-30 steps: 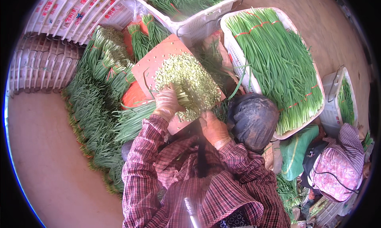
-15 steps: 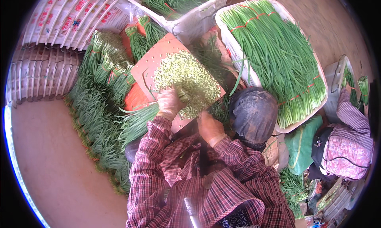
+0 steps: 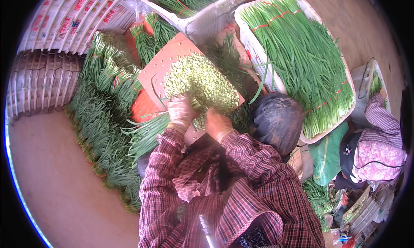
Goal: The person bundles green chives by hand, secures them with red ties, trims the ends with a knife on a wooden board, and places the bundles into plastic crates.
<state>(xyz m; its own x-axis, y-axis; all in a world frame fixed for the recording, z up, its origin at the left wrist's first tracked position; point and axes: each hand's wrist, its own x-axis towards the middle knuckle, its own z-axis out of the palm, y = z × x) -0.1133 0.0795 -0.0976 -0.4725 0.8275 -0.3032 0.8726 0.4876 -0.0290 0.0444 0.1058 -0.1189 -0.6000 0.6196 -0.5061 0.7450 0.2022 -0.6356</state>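
My left hand (image 3: 181, 113), in a thin pale glove, is closed round a bunch of garlic chives (image 3: 151, 132). Their long green leaves trail to the left, and the cut ends point right over a reddish board (image 3: 152, 77). Close beside those ends is my right hand (image 3: 218, 124), gloved too, with curled fingers; what is in them, if anything, is hidden. Many short, pale green cut stalk pieces (image 3: 194, 73) are heaped across the board. At the left, tied bunches of chives (image 3: 103, 114) lie in a long row.
A white crate (image 3: 276, 82) full of banded chives stands at the right, another crate (image 3: 202, 25) at the top. Stacked white crates (image 3: 47, 82) are at the far left. A dark rounded cover (image 3: 276, 123) is beside my right forearm. Another person (image 3: 375, 153) works at the far right.
My right hand has moved left and up, closer to my left hand and the chives' cut ends. My left hand still grips the bunch.
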